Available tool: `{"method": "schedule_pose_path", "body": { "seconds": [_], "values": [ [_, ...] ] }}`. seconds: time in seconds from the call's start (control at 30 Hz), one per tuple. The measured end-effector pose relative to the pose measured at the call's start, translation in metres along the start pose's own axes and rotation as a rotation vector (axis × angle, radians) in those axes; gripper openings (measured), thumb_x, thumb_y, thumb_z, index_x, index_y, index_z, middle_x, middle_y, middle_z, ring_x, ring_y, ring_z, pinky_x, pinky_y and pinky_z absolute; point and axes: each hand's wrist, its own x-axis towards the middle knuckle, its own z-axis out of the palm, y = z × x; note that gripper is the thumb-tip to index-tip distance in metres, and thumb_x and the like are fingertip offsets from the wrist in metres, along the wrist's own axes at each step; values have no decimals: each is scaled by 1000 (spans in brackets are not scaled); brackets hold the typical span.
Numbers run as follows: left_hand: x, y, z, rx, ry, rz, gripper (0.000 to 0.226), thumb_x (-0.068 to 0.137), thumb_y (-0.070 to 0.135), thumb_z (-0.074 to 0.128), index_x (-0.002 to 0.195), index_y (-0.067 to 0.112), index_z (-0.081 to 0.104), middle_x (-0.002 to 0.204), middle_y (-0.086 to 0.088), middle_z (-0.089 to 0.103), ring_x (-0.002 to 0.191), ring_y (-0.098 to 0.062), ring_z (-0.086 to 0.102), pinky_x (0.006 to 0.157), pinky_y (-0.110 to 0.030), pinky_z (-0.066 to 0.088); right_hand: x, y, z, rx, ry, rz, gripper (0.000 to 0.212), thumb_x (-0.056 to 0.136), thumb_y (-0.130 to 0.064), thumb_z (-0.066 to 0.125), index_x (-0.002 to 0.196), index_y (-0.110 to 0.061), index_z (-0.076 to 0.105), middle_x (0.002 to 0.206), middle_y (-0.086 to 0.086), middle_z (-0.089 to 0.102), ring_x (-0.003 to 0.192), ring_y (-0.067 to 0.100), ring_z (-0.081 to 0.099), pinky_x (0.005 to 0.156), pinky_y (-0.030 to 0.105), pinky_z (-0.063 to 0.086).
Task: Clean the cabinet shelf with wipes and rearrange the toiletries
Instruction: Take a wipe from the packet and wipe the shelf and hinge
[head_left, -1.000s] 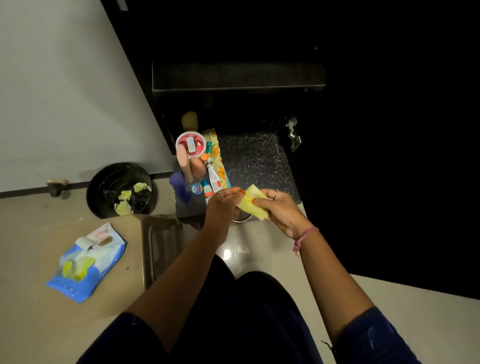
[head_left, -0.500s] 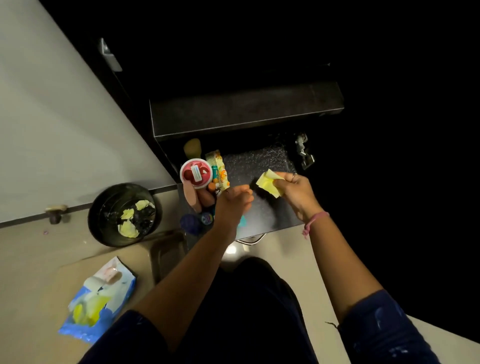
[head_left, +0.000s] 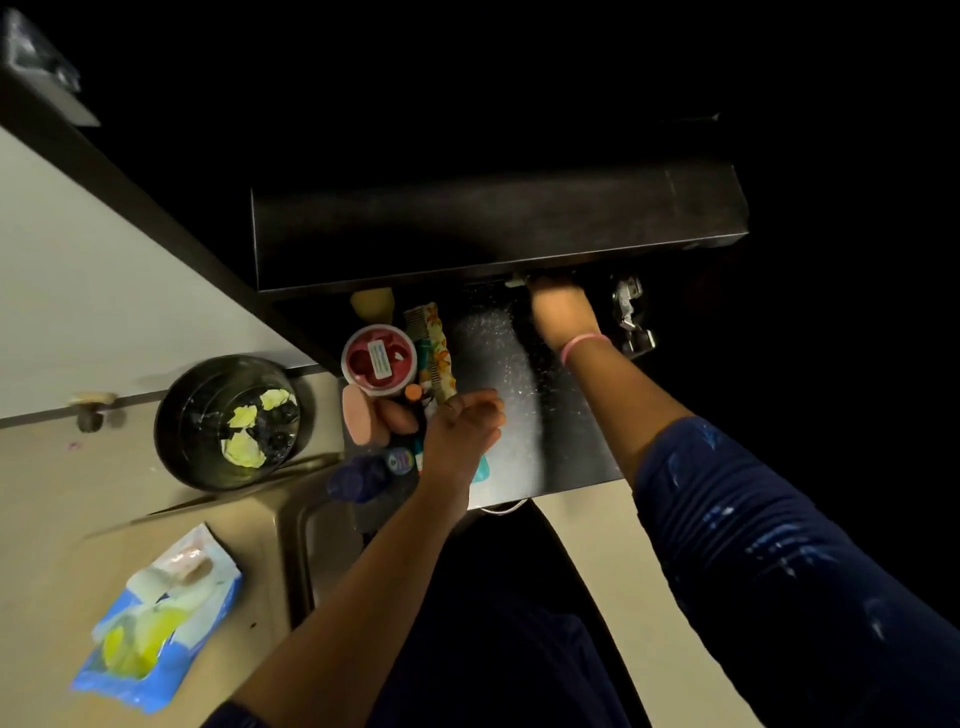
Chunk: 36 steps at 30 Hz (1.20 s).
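My right hand reaches deep onto the dark speckled cabinet shelf, its fingers tucked under the upper shelf board. Only a sliver of the yellow wipe it holds shows at the fingertips. Loosely curled and holding nothing, my left hand hovers at the shelf's front beside the toiletries. These crowd the shelf's left side: a red round tub, a flowered comb packet, pink sponges and a blue bottle.
A black bin with crumpled yellow wipes stands on the floor to the left. A blue wipes pack lies open at lower left. A metal hinge sits at the shelf's right edge. The white cabinet door stands open on the left.
My right hand has carried the wipe from in front of the shelf to its back, under the upper board. My left hand let go of the wipe and stays by the toiletries.
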Motion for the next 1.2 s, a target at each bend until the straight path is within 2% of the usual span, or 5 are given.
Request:
{"method": "schedule_pose_path", "body": {
  "seconds": [0.2, 0.5, 0.8, 1.03, 1.2],
  "values": [
    [8, -15, -3, -35, 41, 13, 27, 95, -3, 34, 86, 4, 58, 61, 2, 69, 51, -7, 62, 41, -11, 43, 17, 10, 37, 59, -54, -16, 32, 94, -3, 40, 121, 0, 58, 120, 20, 62, 109, 35, 60, 95, 41, 48],
    [-20, -22, 2, 71, 111, 30, 22, 92, 0, 49, 83, 17, 61, 84, -1, 63, 78, -12, 60, 73, -20, 46, -91, 21, 67, 169, -5, 24, 24, 94, -22, 41, 98, -16, 63, 100, 5, 61, 95, 27, 58, 86, 38, 45],
    [-27, -24, -8, 33, 39, -32, 31, 94, -3, 39, 83, 13, 63, 65, 4, 71, 64, -8, 66, 62, -17, 52, -241, 56, 84, 90, -290, -13, 44, 86, 7, 45, 123, -12, 60, 134, 1, 51, 120, 18, 49, 100, 23, 42],
    [-36, -25, 0, 38, 46, -31, 25, 92, -4, 45, 83, 14, 60, 68, 5, 68, 70, -9, 65, 73, -19, 47, -182, 53, 25, 205, 185, -60, 33, 82, 6, 58, 112, -8, 64, 104, 14, 62, 95, 28, 58, 88, 33, 46],
    [-29, -23, 0, 52, 23, -36, 12, 83, 4, 59, 86, 15, 60, 83, 0, 64, 79, -11, 61, 77, -21, 47, -55, 39, -1, 327, 214, 12, 22, 93, -11, 46, 110, -7, 60, 113, 16, 54, 100, 24, 53, 96, 38, 43]
  ]
}}
